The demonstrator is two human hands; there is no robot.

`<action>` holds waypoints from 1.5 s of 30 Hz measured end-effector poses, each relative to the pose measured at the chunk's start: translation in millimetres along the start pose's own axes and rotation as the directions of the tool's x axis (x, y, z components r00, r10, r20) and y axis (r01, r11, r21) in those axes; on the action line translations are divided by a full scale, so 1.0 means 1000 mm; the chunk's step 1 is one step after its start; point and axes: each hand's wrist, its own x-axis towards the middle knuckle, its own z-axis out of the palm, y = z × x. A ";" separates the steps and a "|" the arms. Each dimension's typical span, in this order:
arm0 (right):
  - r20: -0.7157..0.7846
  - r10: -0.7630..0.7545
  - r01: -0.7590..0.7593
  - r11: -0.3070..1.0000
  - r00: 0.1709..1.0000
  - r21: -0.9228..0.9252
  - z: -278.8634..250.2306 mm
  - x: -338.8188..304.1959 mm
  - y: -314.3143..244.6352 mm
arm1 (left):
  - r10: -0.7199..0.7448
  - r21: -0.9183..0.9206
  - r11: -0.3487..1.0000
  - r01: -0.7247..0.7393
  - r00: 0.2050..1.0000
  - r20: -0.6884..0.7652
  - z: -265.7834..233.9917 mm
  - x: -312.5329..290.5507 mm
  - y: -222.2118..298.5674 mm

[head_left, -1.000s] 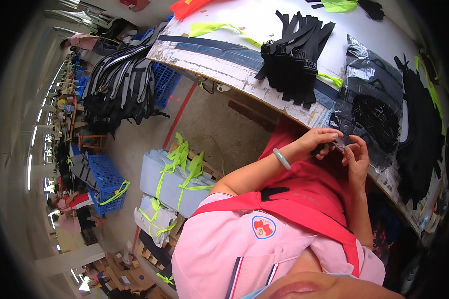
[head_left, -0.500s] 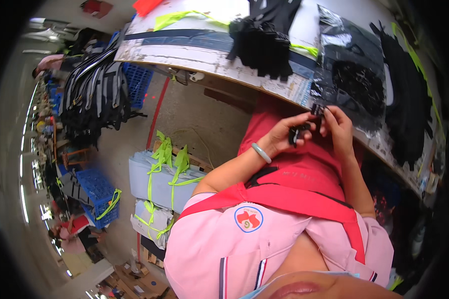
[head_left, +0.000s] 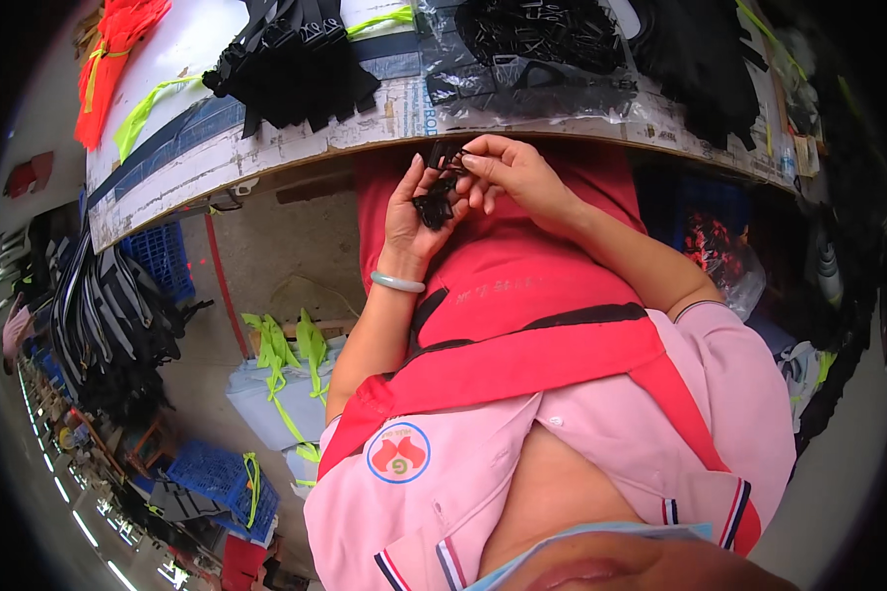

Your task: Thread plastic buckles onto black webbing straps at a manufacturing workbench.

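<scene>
In front of my apron, just off the table's near edge, my left hand (head_left: 414,212) is turned palm up, with a bracelet on its wrist. Its fingers curl round several small black plastic buckles (head_left: 432,209). Opposite it, my right hand (head_left: 522,177) is closed, thumb and fingertips pinching a black buckle at the top of the bunch. Fingers partly cover these small parts, so their exact shape is hard to make out. Just beyond both hands, a clear plastic bag (head_left: 581,98) holding a heap of black buckles (head_left: 542,34) lies on the white worktable (head_left: 394,113).
Black straps (head_left: 291,84) hang over the table edge, left of the bag. More black strips (head_left: 705,74) lie to its right, an orange bundle (head_left: 118,59) far left. Striped straps (head_left: 99,315), a blue crate (head_left: 212,483) and grey bundles with yellow ties (head_left: 256,389) stand left.
The view has turned, so the table and my hands appear further left. Both hands stay together at the black buckles, the right hand's fingers now drawn more over the bunch.
</scene>
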 end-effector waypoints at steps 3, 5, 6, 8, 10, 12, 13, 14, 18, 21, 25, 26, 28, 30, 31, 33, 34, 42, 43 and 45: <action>-0.071 -0.023 0.025 1.000 0.997 0.014 -0.002 0.003 -0.004 | 0.039 0.031 0.999 -0.037 0.998 -0.046 -0.003 0.003 0.002; -0.116 -0.035 0.039 0.999 0.993 0.032 -0.004 0.002 -0.003 | -0.015 0.006 1.000 0.015 0.991 0.134 0.002 0.007 0.006; -0.123 -0.049 0.053 0.998 0.991 0.033 -0.004 0.001 -0.002 | 0.011 0.124 0.992 -0.020 0.997 0.072 0.009 0.008 0.002; -0.127 -0.053 0.057 0.998 0.990 0.024 -0.002 0.001 0.008 | 0.128 0.414 0.903 -0.117 0.992 0.002 0.023 0.004 -0.005; -0.101 -0.075 0.072 0.997 0.992 -0.029 -0.003 0.004 0.012 | 0.227 0.588 0.789 -0.180 0.974 -0.006 0.028 0.006 -0.010; -0.044 -0.082 0.074 0.985 0.996 -0.154 -0.005 0.003 0.004 | 0.239 0.585 0.784 -0.207 0.971 0.023 0.016 0.008 -0.007; -0.008 -0.065 0.061 0.970 0.998 -0.237 -0.007 -0.003 -0.007 | 0.213 0.558 0.805 -0.200 0.976 0.041 0.016 0.009 -0.005; -0.022 -0.076 0.062 0.917 0.997 -0.393 -0.009 -0.010 -0.018 | 0.145 0.413 0.899 -0.141 0.989 0.023 0.016 0.009 -0.003; -0.075 -0.672 0.342 0.466 0.737 -0.816 -0.052 -0.040 -0.052 | -0.085 -0.121 0.988 0.093 0.994 0.071 0.017 0.005 0.002; -0.213 -0.828 0.149 0.333 0.518 -0.931 -0.090 -0.072 -0.097 | -0.093 -0.050 0.995 0.089 0.993 -0.067 0.014 -0.002 -0.006; -0.269 -0.877 -0.063 0.266 0.397 -0.962 -0.145 -0.092 -0.130 | -0.221 -0.021 0.975 0.221 0.975 0.011 -0.003 0.000 -0.013; -0.253 -0.880 -0.176 0.197 0.402 -0.964 -0.157 -0.094 -0.138 | -0.223 -0.016 0.975 0.223 0.975 0.010 -0.001 0.001 -0.015; -0.055 -0.919 -0.351 -0.094 0.391 -0.932 -0.190 -0.091 -0.142 | -0.205 0.087 0.975 0.203 0.978 0.021 0.005 0.001 -0.018; 0.000 -0.917 -0.417 -0.181 0.398 -0.890 -0.216 -0.081 -0.140 | -0.204 0.108 0.973 0.202 0.979 0.011 0.011 0.001 -0.020; 0.021 -0.909 -0.451 -0.227 0.417 -0.863 -0.228 -0.077 -0.137 | -0.204 0.124 0.972 0.202 0.979 0.004 0.014 0.001 -0.020; 0.051 -0.895 -0.466 -0.279 0.444 -0.840 -0.230 -0.070 -0.139 | -0.197 0.149 0.970 0.193 0.980 0.012 0.009 0.002 -0.019; 0.048 -0.911 -0.441 -0.244 0.409 -0.864 -0.232 -0.072 -0.142 | -0.200 0.174 0.965 0.194 0.979 0.021 0.007 0.002 -0.018; 0.277 -0.926 -0.445 -0.368 0.259 -0.817 -0.239 -0.061 -0.145 | -0.173 0.272 0.948 0.164 0.985 0.008 0.016 0.006 -0.017; 0.389 -0.904 -0.388 -0.426 0.174 -0.817 -0.252 -0.060 -0.143 | -0.177 0.278 0.946 0.169 0.984 0.004 0.017 0.008 -0.017; 0.238 -0.930 -0.436 -0.343 0.278 -0.832 -0.239 -0.058 -0.148 | -0.140 0.330 0.934 0.134 0.990 -0.006 0.021 0.005 -0.018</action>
